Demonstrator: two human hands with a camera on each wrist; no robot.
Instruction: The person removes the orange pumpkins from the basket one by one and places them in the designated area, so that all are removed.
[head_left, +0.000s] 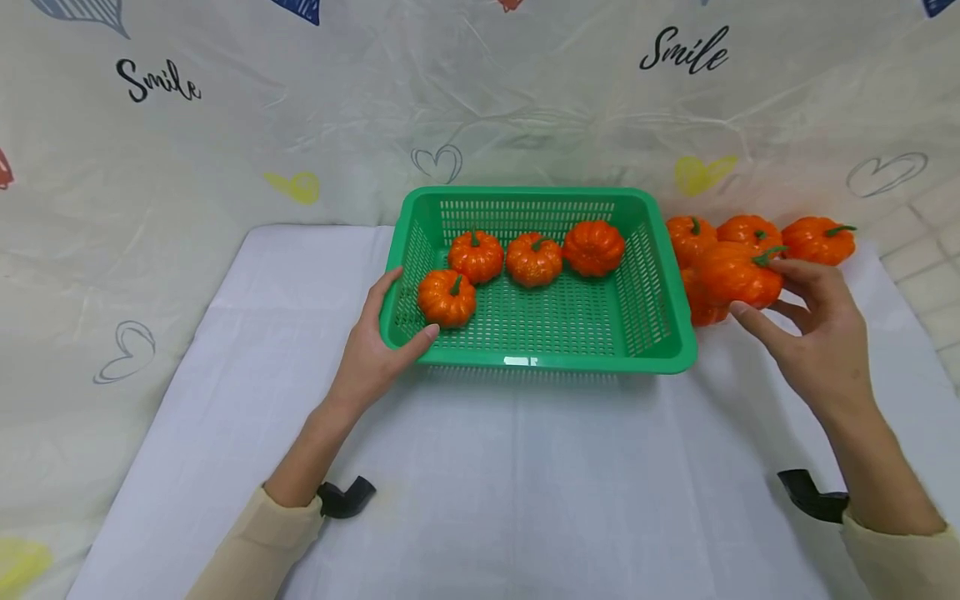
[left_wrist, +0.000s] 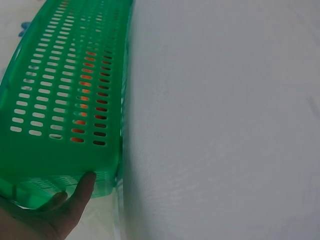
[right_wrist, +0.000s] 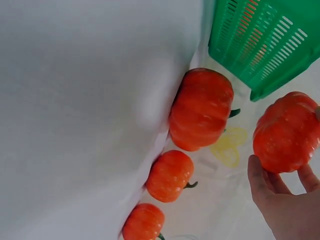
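Note:
My left hand (head_left: 372, 354) grips the left front corner of a green plastic basket (head_left: 600, 364), its thumb at the front rim and its fingers along the left side. In the left wrist view the fingertips lie against the basket's slotted outer wall (left_wrist: 60, 155). An orange toy pumpkin (head_left: 735, 277) with a green stem is pinched between the thumb and fingers of my right hand (head_left: 828, 342), raised just right of the basket. The right wrist view shows this held pumpkin (right_wrist: 285, 135) above others on the table. Inside the basket sit several small orange pumpkins (head_left: 533, 260), mostly toward its left and back.
More orange pumpkins (head_left: 817, 240) are grouped on the white-covered table (head_left: 487, 483), right of the basket; the held one partly hides some. A pale printed sheet (head_left: 360, 108) hangs behind the table. White tiles (head_left: 926, 258) show at the far right.

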